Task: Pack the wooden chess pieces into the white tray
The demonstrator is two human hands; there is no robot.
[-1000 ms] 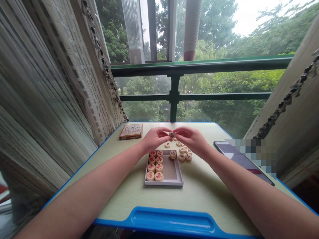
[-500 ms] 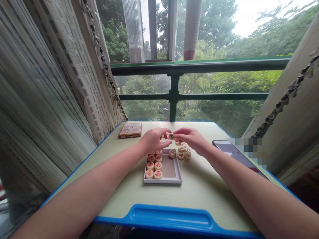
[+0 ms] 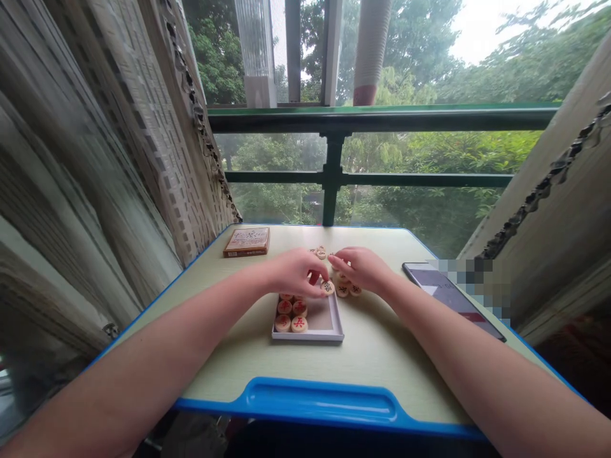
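Note:
My left hand (image 3: 300, 272) reaches over the far part of a shallow white box tray (image 3: 308, 336). Its thumb and fingers close around a round wooden Chinese chess piece (image 3: 327, 287) with a dark character, at the tray's far right corner. Pieces with red characters (image 3: 299, 324) stand in two columns along the tray's left side; the hand hides the far ones. My right hand (image 3: 363, 268) hovers low over loose dark-lettered pieces (image 3: 342, 290) right of the tray, thumb stretched out and fingers apart from it. A piece shows just behind its thumb tip; its palm side is hidden.
Several more pieces (image 3: 321, 253) lie beyond my hands. A small brown box (image 3: 246, 242) rests at the table's far left. A phone (image 3: 453, 299) lies at the right edge. The table (image 3: 224, 356) has a blue rim with a front groove; curtains and a railing surround it.
The chess piece held between both hands has gone with my left hand, down and nearer to the tray's far right corner. My right hand has parted from it and lowered over the loose pieces.

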